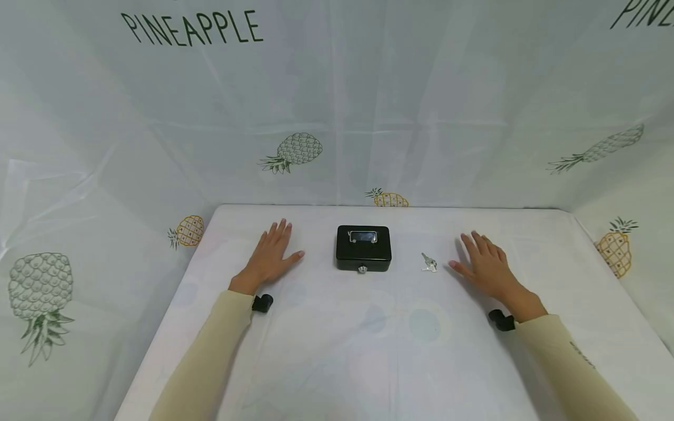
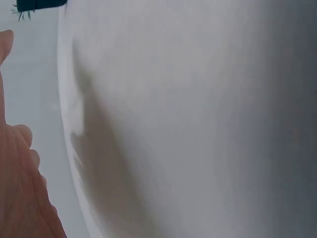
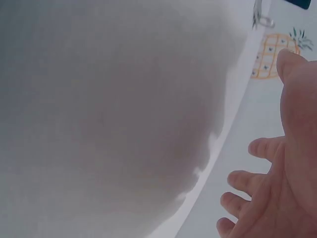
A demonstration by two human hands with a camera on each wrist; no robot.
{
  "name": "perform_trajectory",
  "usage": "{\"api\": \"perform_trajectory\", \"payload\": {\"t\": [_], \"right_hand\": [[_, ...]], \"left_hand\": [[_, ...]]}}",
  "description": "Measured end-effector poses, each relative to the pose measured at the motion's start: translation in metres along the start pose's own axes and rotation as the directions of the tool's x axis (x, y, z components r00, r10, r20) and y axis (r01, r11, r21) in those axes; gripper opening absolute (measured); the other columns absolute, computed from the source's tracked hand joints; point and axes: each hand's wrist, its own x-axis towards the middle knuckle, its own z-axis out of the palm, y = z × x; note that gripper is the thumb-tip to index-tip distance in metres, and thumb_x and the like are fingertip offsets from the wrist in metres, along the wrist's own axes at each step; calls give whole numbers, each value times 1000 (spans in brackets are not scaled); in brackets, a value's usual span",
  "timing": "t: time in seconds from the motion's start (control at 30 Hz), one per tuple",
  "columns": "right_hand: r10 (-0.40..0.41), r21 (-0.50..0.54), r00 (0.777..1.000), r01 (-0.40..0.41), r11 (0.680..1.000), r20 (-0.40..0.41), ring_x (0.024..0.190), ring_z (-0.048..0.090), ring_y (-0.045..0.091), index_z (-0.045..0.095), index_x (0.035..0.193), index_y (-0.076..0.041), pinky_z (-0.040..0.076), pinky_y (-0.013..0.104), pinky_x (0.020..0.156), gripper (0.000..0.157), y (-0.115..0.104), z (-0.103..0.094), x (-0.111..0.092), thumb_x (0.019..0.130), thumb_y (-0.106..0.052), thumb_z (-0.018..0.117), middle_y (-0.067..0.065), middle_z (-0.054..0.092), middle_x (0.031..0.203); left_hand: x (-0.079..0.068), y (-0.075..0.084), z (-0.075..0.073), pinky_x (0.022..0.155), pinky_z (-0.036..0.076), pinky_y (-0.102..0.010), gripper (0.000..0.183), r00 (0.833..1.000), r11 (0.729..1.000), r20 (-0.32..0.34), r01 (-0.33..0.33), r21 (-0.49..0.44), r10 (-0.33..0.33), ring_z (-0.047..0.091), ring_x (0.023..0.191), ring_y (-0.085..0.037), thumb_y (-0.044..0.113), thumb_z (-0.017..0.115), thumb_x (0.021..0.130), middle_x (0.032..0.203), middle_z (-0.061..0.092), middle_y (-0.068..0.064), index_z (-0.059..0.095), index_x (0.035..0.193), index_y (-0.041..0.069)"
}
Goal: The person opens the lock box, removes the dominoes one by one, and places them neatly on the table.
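A small black cash box (image 1: 363,248) stands on the white-covered table, its lid down, with a silver handle (image 1: 363,237) on top and a round lock (image 1: 362,269) at the front. To its right lies a small bunch of silver keys (image 1: 429,262). My left hand (image 1: 268,257), left of the box, has its fingers straight and thumb spread, holding nothing. On the other side, my right hand (image 1: 487,269) is spread just right of the keys, also holding nothing. In the right wrist view the keys (image 3: 262,17) appear beyond the thumb.
A pale sheet printed with pineapples (image 1: 300,148) hangs behind the table (image 1: 342,351) and along its sides. Black wrist cameras sit at the left cuff (image 1: 262,303) and the right cuff (image 1: 501,320).
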Motion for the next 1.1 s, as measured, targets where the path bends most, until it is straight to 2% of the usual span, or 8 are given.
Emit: {"api": "perform_trajectory", "payload": {"t": [0.3,0.63,1.1], "right_hand": [[-23,-17,1000,23,1000,10,147,27,58,35,156,11,25,77,117,77,-20,4,4,104,-34,68,40,31,159],[-50,-23,999,50,998,10,143,34,60,41,154,10,29,77,115,71,-38,7,6,105,-33,68,39,37,156],[-99,-78,994,95,992,-41,137,45,56,49,148,8,37,75,110,67,-50,15,9,100,-30,74,35,49,147]], "left_hand": [[4,19,4,135,-1,-54,92,999,999,10,-43,-18,43,0,164,-38,54,53,107,177,1,-15,9,169,1],[10,34,11,136,2,-53,96,996,995,7,-94,-27,94,2,164,-37,57,55,105,178,4,-14,10,169,3],[17,54,18,136,4,-51,98,989,988,10,-146,-43,147,5,164,-36,58,57,103,178,4,-12,9,170,4]]}}
